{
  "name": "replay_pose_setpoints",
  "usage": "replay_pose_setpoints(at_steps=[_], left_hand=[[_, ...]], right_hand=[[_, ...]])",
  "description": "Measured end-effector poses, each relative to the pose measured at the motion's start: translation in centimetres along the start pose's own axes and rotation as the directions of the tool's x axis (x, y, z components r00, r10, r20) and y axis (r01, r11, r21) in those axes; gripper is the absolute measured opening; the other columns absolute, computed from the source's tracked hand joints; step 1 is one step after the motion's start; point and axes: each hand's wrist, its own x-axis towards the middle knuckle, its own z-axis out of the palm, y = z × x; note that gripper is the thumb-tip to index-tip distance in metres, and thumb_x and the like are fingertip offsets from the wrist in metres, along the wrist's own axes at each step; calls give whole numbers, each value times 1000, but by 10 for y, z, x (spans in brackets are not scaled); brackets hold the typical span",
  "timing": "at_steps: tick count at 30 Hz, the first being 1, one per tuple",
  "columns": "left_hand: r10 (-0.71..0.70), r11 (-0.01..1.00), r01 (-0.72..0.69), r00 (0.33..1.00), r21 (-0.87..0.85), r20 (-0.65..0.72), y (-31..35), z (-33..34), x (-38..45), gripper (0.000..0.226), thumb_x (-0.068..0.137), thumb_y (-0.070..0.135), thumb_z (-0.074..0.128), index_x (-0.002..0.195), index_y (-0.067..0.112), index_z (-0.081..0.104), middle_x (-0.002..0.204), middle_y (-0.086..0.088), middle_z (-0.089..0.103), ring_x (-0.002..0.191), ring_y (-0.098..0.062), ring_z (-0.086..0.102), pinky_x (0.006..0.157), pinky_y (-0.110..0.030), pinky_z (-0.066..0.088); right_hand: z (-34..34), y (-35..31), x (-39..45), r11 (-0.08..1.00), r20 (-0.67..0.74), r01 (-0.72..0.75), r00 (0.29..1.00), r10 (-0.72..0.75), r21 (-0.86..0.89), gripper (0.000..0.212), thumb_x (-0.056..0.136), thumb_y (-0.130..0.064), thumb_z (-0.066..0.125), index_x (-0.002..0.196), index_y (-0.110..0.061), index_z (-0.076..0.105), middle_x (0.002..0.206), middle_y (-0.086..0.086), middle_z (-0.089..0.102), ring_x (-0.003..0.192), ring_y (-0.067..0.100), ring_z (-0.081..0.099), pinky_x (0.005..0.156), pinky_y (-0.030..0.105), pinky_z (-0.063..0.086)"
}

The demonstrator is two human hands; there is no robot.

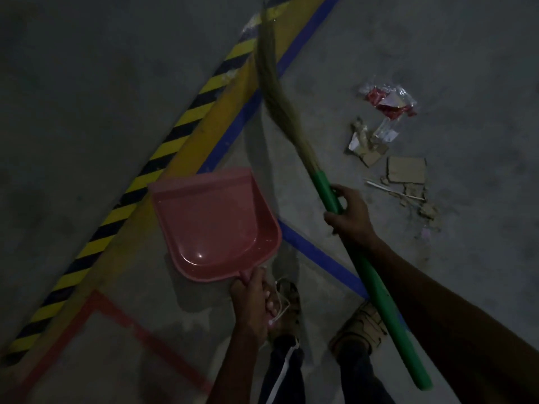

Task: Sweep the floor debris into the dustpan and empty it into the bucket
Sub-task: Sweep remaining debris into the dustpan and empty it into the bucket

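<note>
Two hands are busy in the head view, each closed around a tool. The left hand (253, 298) is wrapped around the short handle of the pink dustpan (214, 223), which is empty and appears held just above the concrete floor (73, 83), its open lip pointing away from the person towards the striped floor tape (151, 164). The right hand (348, 212) grips the green handle of the broom (294, 123), fingers curled fully round it, with the pale bristles angled up and away across the blue tape line (318, 255). The debris (388, 135), made up of a red and clear wrapper, torn cardboard pieces, a thin stick and crumbs, lies scattered on the floor to the right, well apart from the dustpan and untouched by the bristles. No bucket is in view.

Judging by this, the task stands at its very start: tools in hand, nothing swept yet. The next move likely calls for setting the dustpan lip flat on the floor near the litter and bringing the bristles down behind the pile to draw it in.
</note>
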Motion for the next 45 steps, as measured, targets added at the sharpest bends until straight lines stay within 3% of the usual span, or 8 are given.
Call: replay_pose_setpoints(at_steps=[4, 6, 11, 16, 25, 30, 40, 45], left_hand=[[-28, 995, 24, 999, -92, -45, 3, -15, 13, 36, 92, 14, 63, 62, 9, 43, 45, -4, 36, 28, -15, 32, 39, -15, 29], [-51, 987, 44, 998, -154, -44, 6, -21, 19, 32, 92, 14, 63, 66, 8, 45, 45, -4, 35, 28, -15, 31, 40, -15, 30], [-49, 988, 37, 996, -152, -72, 18, -34, 38, 26, 90, 22, 64, 71, 13, 50, 46, 0, 38, 32, -15, 33, 44, -16, 30], [-12, 976, -3, 998, -218, -68, 45, -35, 48, 24, 90, 17, 62, 70, 13, 48, 44, 0, 38, 31, -13, 33, 42, -16, 29], [59, 967, -61, 998, -246, -17, 67, -8, 57, 25, 90, 10, 60, 69, 9, 46, 42, 0, 37, 29, -12, 31, 37, -15, 25], [25, 984, -24, 1000, -179, 8, 65, 15, 54, 22, 89, 18, 61, 76, 12, 45, 47, -2, 35, 33, -15, 31, 40, -16, 28], [67, 986, -57, 996, -157, 62, 61, 59, 44, 31, 86, 15, 62, 62, 15, 42, 44, 1, 33, 32, -13, 30, 39, -16, 28], [80, 979, -60, 992, -196, 94, 66, 82, 38, 31, 88, 14, 60, 63, 15, 42, 43, 2, 32, 31, -12, 28, 39, -15, 25]], right_hand=[[38, -69, 74, 990, 24, 100, 995, -98, -101, 59, 85, -15, 71, 139, -6, 50, 127, 18, 50, 97, 37, 64, 75, 52, 58], [56, -102, 103, 956, 35, 164, 986, -160, -244, 51, 90, -20, 66, 137, -7, 51, 127, 18, 56, 110, 35, 58, 91, 44, 50], [93, -167, 148, 871, 128, 151, 986, -103, -467, 22, 95, -18, 53, 114, -10, 58, 103, 12, 58, 91, 33, 63, 68, 39, 51], [111, -175, 156, 921, 112, -36, 990, 86, -388, 25, 92, -9, 56, 117, -7, 55, 109, 13, 57, 93, 31, 64, 79, 48, 59], [78, -73, 93, 924, -18, -200, 979, 205, -327, 12, 96, -16, 50, 107, -12, 51, 96, 10, 58, 77, 30, 64, 69, 49, 60], [58, 1, 12, 908, -148, -307, 950, 275, -285, 25, 98, -24, 46, 120, -13, 52, 98, 9, 63, 77, 25, 64, 69, 46, 59], [32, 2, -81, 971, -223, -108, 973, 59, -215, 45, 98, -15, 57, 139, 0, 48, 122, 18, 60, 103, 28, 58, 83, 24, 37], [21, -16, -14, 990, -255, 4, 966, -40, -140, 39, 98, -20, 53, 134, -4, 52, 114, 13, 62, 98, 24, 60, 84, 35, 48]])
